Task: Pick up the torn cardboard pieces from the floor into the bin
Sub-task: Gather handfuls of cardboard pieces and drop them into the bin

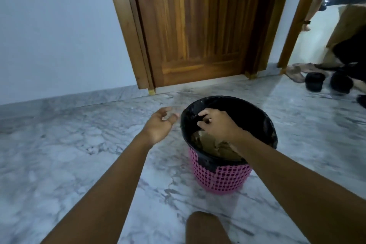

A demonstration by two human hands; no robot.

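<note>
Brown cardboard pieces [214,149] lie in pink bin [221,180]; left hand [160,124] relaxed, right hand [216,124] unclear.

Both arms reach forward, bare from the elbow down. The left forearm [111,174] runs up from the lower left edge to the left hand [160,123], which is turned palm up with the fingers relaxed, slightly spread and a little blurred. The right forearm [281,166] comes in from the lower right. The right hand [214,125] is palm down, wrist bent, its fingers loosely curled downward, with the thumb and forefinger tips apart.
</note>
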